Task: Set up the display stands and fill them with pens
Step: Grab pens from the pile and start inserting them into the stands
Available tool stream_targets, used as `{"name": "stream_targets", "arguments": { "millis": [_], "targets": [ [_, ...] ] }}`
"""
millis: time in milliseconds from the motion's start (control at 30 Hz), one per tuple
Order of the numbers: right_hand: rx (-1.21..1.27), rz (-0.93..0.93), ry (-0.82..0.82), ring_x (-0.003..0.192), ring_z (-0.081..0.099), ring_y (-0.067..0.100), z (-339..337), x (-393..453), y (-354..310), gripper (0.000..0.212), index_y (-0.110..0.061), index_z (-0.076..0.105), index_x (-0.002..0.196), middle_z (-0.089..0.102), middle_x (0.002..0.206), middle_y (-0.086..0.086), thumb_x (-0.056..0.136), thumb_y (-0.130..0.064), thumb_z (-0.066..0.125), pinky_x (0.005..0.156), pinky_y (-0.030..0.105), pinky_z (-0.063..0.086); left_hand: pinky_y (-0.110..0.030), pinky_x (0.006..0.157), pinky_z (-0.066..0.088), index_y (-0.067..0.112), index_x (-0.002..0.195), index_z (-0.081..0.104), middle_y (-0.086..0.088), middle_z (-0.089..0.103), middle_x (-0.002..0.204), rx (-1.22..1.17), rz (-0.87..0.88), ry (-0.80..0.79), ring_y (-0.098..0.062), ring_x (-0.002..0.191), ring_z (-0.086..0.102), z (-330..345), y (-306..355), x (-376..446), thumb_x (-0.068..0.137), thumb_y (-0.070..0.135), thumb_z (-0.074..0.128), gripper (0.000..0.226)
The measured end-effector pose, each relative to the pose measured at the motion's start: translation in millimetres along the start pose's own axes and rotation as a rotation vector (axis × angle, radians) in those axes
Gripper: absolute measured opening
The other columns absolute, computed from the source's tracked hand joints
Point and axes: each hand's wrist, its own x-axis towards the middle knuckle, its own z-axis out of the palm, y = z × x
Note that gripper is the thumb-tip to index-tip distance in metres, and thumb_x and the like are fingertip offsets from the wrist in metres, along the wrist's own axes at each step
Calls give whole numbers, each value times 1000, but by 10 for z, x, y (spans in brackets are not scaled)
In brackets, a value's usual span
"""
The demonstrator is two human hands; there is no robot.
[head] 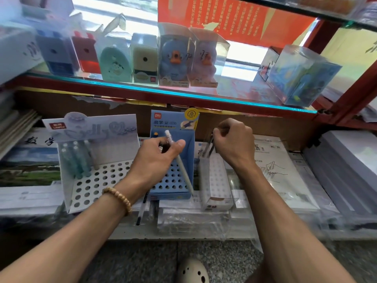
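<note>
Lower shelf, three pen stands in a row, set on stacked paper goods.

Left stand [98, 176]: white, perforated base, pale header card. A few teal pens [75, 160] stand upright in its rear left holes; most other holes are unfilled.

Blue stand [173, 180]: centre, upright, blue header card, perforated base partly hidden behind the left hand.

White stand [214, 180]: small, just right of the blue one, holding dark pens [210, 148] at its rear left corner.

Left hand [155, 160]: beaded bracelet [119, 199] at the wrist. Fingers curled round a white pen [179, 160], thumb pressed on the barrel; the pen slants across the front of the blue stand, cap end uppermost. Something dark also sits in the fingers; what it is cannot be told.

Right hand [234, 141]: above the white stand, fingers curled, fingertips pinching the tops of the dark pens.

Loose pen [141, 209]: lying flat in front of the blue stand.

Glass shelf [163, 92] above: boxed pencil sharpeners [144, 60] in a row.
</note>
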Motion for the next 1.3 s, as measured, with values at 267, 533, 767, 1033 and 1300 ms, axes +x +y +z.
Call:
{"name": "stream_targets", "arguments": {
  "millis": [267, 533, 767, 1033, 1300],
  "targets": [
    [563, -202, -563, 62, 65, 10, -167, -309, -663, 18, -9, 75, 87, 70, 74, 3, 87, -26, 75, 61, 21, 52, -29, 74, 56, 21, 89, 70, 2, 71, 83, 195, 102, -143, -8, 79, 67, -164, 68, -136, 92, 33, 65, 13],
    [683, -116, -486, 70, 61, 3, -212, -269, -743, 13, -19, 71, 95, 66, 81, -6, 98, -16, 59, 63, 19, 51, -30, 71, 55, 17, 93, 71, -7, 71, 93, 216, 29, -274, -16, 84, 67, -478, 43, -241, 91, 34, 64, 18],
    [818, -108, -546, 71, 70, 13, 41, -423, -1081, 7, -6, 71, 95, 74, 84, 10, 88, -6, 72, 69, 26, 60, -27, 55, 48, 25, 83, 68, 1, 62, 73, 329, 27, -159, -8, 61, 54, -854, -15, -379, 95, 33, 59, 17],
    [682, -149, -346, 75, 72, 17, 382, -342, -1338, 4, -13, 69, 93, 73, 82, 6, 90, -11, 71, 73, 33, 61, -24, 52, 40, 4, 85, 69, -17, 69, 83, 400, -56, 391, -27, 75, 64, -1396, -66, -389, 105, 30, 41, 43],
    [354, -250, -276, 82, 60, 4, 890, -470, -1480, 9, -17, 69, 101, 62, 89, -10, 92, -18, 69, 78, 25, 57, -28, 50, 27, 7, 75, 62, 3, 43, 52, 309, -111, 601, -14, 50, 40, -1789, -65, -500, 105, 42, 36, 53]
  ]
}}
